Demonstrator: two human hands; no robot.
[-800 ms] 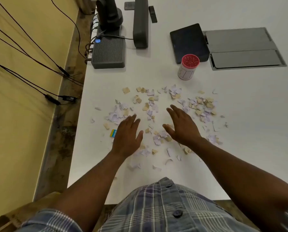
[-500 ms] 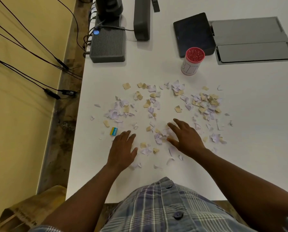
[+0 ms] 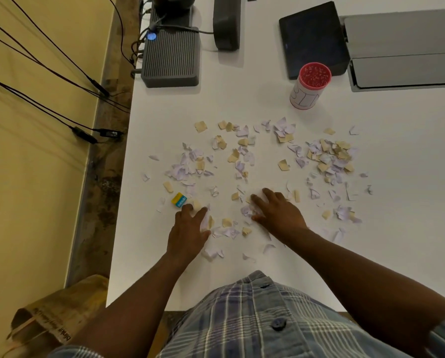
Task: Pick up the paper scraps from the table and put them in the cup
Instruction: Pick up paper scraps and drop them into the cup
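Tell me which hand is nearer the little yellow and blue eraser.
Left. The left hand has its fingertips just beside the eraser, to its near right. The right hand lies well off to the eraser's right, on the paper scraps.

Single view: a head-worn wide-angle camera looks forward and steeply down onto the white rectangular counter [image 3: 371, 241] at close range. The wearer's plaid shirt fills the lower edge of the frame, the yellow wall [image 3: 35, 177] the left side, and the counter's far end reaches the top edge.
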